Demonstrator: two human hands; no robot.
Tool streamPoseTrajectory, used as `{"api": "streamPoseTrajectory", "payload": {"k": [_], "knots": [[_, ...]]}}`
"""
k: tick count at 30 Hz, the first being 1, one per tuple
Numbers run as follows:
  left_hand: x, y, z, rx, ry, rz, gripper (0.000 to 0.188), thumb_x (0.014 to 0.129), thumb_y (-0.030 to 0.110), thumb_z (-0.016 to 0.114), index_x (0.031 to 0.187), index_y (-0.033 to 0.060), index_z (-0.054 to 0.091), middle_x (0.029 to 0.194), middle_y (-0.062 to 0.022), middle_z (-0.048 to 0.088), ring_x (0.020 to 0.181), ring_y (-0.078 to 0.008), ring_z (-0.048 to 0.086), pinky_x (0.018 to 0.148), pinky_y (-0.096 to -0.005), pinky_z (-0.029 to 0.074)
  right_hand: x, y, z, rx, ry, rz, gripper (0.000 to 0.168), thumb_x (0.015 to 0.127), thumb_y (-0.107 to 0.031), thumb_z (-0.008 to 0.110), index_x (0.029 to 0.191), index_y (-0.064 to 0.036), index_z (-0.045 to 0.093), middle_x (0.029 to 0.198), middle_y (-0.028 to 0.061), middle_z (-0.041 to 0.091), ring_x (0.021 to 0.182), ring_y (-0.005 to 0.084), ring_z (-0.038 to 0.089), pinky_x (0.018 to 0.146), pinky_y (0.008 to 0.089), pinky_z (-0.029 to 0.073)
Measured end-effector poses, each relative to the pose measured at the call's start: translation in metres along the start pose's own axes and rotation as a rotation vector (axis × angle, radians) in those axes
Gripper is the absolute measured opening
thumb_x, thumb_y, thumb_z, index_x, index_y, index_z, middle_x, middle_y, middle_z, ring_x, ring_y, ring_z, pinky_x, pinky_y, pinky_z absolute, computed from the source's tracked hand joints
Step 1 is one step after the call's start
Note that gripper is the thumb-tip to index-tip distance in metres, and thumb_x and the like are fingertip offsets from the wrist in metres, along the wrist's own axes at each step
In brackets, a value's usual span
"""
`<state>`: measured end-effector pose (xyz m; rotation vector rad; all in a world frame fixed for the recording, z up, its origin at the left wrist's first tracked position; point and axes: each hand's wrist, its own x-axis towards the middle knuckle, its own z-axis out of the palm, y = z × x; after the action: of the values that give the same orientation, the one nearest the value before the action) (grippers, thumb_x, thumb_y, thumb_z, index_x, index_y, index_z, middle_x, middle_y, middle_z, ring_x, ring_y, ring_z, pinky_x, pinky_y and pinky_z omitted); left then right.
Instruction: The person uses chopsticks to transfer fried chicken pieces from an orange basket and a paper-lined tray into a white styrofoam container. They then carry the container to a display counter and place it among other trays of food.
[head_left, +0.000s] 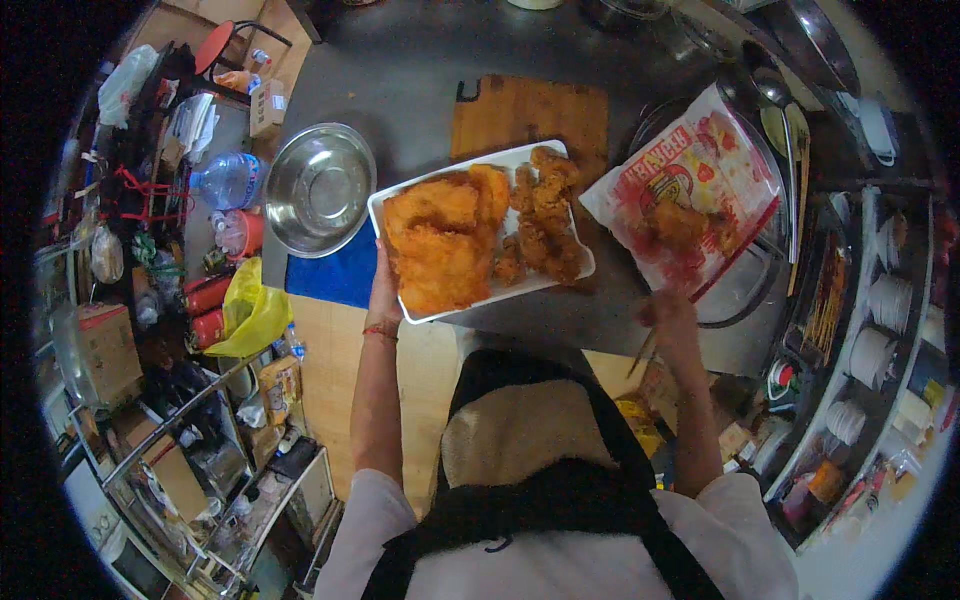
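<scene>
My left hand (386, 289) grips the left side of a white tray (504, 225), tilted over the counter. Large golden fried cutlets (439, 244) fill the tray's left part, and darker fried pieces (547, 217) lie along its right. My right hand (673, 319), blurred, holds the lower edge of a red and white printed bag (694, 187). Brown fried shapes show on the bag's face; whether they are food inside or print, I cannot tell. Thin sticks (641, 354) jut out below my right hand.
Beyond the tray lies a wooden cutting board (529, 112) on the dark counter (405, 82). A steel bowl (321, 191) stands left, by a blue cloth (330, 274). Ladles (789, 172) and a rack of stacked plates (874, 352) are at the right. Cluttered shelving (202, 420) stands lower left.
</scene>
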<state>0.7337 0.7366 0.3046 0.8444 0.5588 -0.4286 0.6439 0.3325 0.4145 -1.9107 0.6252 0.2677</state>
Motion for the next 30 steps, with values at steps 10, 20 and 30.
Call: {"api": "streamPoseTrajectory", "payload": {"k": [10, 20, 30], "knots": [[-0.015, 0.004, 0.022, 0.024, -0.028, 0.083, 0.061, 0.093, 0.052, 0.031, 0.138, 0.0116, 0.027, 0.137, -0.0065, 0.037, 0.126, -0.0222, 0.037, 0.102, -0.0347, 0.033, 0.073, 0.028, 0.08, 0.308, -0.266, 0.253, 0.032, 0.089, -0.039, 0.052, 0.096, -0.007, 0.053, 0.066, 0.0033, 0.055, 0.05, 0.012, 0.052, 0.043, 0.0254, 0.041], [-0.038, -0.014, 0.008, -0.215, 0.039, 0.07, 0.057, 0.093, 0.049, 0.035, 0.136, 0.0127, 0.03, 0.135, -0.0065, 0.04, 0.122, -0.0234, 0.042, 0.1, -0.0389, 0.037, 0.031, -0.039, 0.057, 0.386, -0.226, 0.225, 0.018, 0.089, -0.028, 0.056, 0.086, -0.01, 0.054, 0.062, -0.0043, 0.047, 0.045, 0.0054, 0.042, 0.039, 0.023, 0.032], [-0.1, 0.029, 0.06, -0.44, -0.076, 0.187, 0.07, 0.086, 0.062, 0.036, 0.134, 0.0116, 0.032, 0.133, -0.0084, 0.041, 0.121, -0.0274, 0.041, 0.099, -0.0435, 0.037, 0.028, -0.088, 0.013, 0.072, -0.11, -0.167, 0.02, 0.085, -0.027, 0.061, 0.093, -0.01, 0.056, 0.077, -0.0018, 0.052, 0.061, 0.0064, 0.046, 0.048, 0.0217, 0.034]]}}
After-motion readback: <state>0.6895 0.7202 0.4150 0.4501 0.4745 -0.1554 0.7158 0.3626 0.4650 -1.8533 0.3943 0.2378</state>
